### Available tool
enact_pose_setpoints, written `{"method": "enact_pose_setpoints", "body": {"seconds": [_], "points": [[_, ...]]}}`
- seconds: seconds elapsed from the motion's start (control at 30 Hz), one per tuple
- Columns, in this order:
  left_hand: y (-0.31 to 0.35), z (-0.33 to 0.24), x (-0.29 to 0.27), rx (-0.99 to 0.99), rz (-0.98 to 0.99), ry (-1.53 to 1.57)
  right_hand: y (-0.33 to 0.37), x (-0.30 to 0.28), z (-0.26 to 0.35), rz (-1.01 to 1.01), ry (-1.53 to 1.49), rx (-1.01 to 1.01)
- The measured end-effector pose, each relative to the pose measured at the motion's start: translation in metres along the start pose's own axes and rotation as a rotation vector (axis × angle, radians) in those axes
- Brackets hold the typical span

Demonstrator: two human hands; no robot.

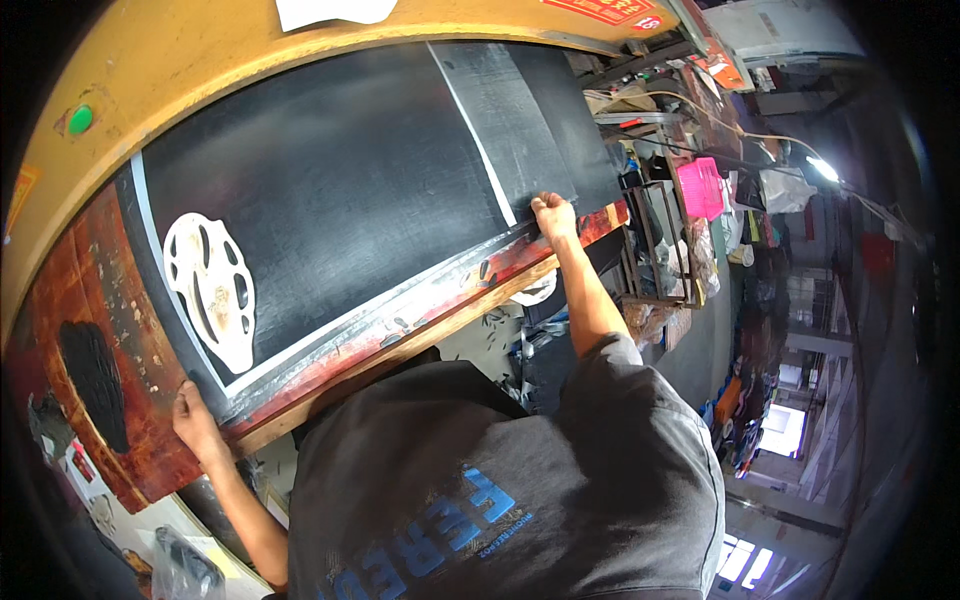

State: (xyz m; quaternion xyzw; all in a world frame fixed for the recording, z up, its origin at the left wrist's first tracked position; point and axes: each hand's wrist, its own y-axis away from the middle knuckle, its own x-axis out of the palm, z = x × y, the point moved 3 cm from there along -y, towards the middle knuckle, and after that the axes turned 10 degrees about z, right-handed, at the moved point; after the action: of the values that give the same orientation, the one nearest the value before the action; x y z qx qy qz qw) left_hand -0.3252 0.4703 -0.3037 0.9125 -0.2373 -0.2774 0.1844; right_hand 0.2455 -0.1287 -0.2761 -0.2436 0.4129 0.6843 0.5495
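A large black sheet [330,190], edged by pale strips, lies across a worktop in front of me. My right hand [553,216] is closed at the sheet's near edge on the right, its fingers curled and pinching it. At the near left corner, my left hand [194,418] is closed on the sheet's edge, with the fingertips partly hidden. Toward the left side of the sheet rests a white, sole-shaped piece [240,335] with several oval cutouts, apart from both hands.
A yellow machine body [190,75] with a green button [80,120] spans the far side. The worn red-brown wooden edge [440,312] runs along the front. On the left board lies a black sole-shaped piece [92,385]. Racks with a pink basket [700,188] stand at the right.
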Motion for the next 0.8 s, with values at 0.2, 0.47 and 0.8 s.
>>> {"method": "enact_pose_setpoints", "body": {"seconds": [0.2, 0.47, 0.8], "points": [[-0.017, -0.013, -0.004, 0.126, 0.024, -0.371, -0.061, -0.052, -0.012, -0.034, 0.349, 0.048], [0.018, -0.057, 0.020, -0.024, -0.133, -0.667, -0.114, -0.056, -0.011, -0.099, 0.725, 0.134], [0.009, -0.067, 0.031, -0.042, -0.097, -1.011, -0.135, -0.058, -0.011, -0.100, 0.479, 0.206]]}}
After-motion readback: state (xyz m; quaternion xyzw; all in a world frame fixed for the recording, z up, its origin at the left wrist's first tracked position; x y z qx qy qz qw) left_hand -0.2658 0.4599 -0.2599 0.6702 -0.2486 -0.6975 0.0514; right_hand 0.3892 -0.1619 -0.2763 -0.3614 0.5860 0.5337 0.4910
